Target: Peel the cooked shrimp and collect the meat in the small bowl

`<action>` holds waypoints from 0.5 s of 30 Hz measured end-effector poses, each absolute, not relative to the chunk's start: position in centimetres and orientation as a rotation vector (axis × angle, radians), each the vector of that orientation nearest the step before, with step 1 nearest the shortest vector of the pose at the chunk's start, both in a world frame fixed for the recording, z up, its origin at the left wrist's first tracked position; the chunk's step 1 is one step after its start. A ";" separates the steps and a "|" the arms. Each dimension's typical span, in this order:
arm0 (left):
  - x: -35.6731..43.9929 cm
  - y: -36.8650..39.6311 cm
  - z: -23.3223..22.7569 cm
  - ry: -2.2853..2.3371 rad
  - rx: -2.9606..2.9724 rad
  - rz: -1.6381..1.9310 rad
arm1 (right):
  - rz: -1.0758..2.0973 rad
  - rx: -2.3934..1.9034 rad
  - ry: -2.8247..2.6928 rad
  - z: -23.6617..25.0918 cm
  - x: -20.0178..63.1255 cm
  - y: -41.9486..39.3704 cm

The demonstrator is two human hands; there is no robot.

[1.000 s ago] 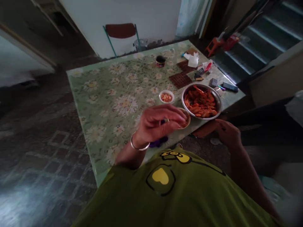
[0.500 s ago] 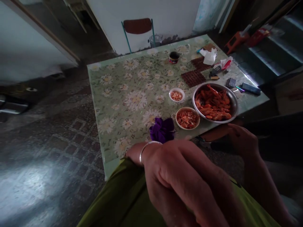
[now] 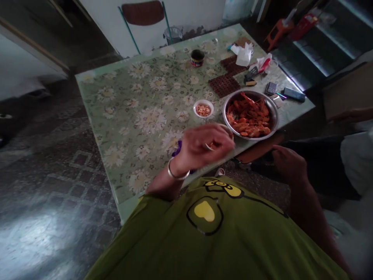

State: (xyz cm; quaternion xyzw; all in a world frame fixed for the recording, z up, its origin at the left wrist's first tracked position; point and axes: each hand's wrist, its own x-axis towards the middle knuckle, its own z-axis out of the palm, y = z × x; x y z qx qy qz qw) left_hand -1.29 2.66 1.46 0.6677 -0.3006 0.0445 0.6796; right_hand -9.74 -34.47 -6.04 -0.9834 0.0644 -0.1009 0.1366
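Note:
My left hand [image 3: 207, 143], with a silver bangle on the wrist, is above the near table edge in front of the bowl of shrimp shells [image 3: 229, 131]. Its fingers curl in and are blurred; part of the bowl shows through the gap by the thumb. Behind the wrist, a purple cloth [image 3: 176, 148] is mostly hidden. My right hand [image 3: 290, 162] is closed at the edge of a brown chair back [image 3: 259, 149] below the table. A steel basin [image 3: 276, 120] of red cooked shrimp [image 3: 250, 114] and a small white bowl [image 3: 203, 102] of peeled shrimp stand farther in.
The table [image 3: 116, 116] has a flowered cover. On it lie brown woven mats [image 3: 224, 85], a tin can [image 3: 197, 58], a black spatula [image 3: 252, 73], white tissue [image 3: 244, 54] and a phone [image 3: 294, 94]. A chair [image 3: 142, 13] stands opposite. Another person's arm [image 3: 354, 114] shows at right.
My left hand has dropped from close to the camera down to the table edge, uncovering my shirt. My right hand stays at the chair back. The view has shifted slightly.

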 end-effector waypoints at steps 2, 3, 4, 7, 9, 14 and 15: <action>2.1 1.1 -3.2 -0.556 1.647 0.025 | -0.285 -2.845 0.186 -6.2 -10.0 -34.8; 3.4 0.2 -5.4 -0.516 1.722 -0.026 | -0.294 -2.841 0.182 -6.3 -10.1 -35.0; 4.4 -0.6 -7.4 -0.497 1.805 -0.087 | -0.307 -2.835 0.176 -6.3 -10.2 -35.1; 5.6 -2.3 -10.7 -0.448 1.991 -0.182 | -0.327 -2.820 0.157 -6.3 -10.1 -35.1; 5.3 -2.7 -10.1 -0.423 1.984 -0.131 | -0.321 -2.818 0.155 -6.2 -10.1 -35.1; 2.3 -1.3 -1.1 -0.596 1.565 0.035 | -0.310 -2.808 0.135 -6.1 -10.2 -34.8; 1.3 -0.9 1.1 -0.684 1.473 0.033 | -0.314 -2.802 0.137 -6.1 -10.2 -34.7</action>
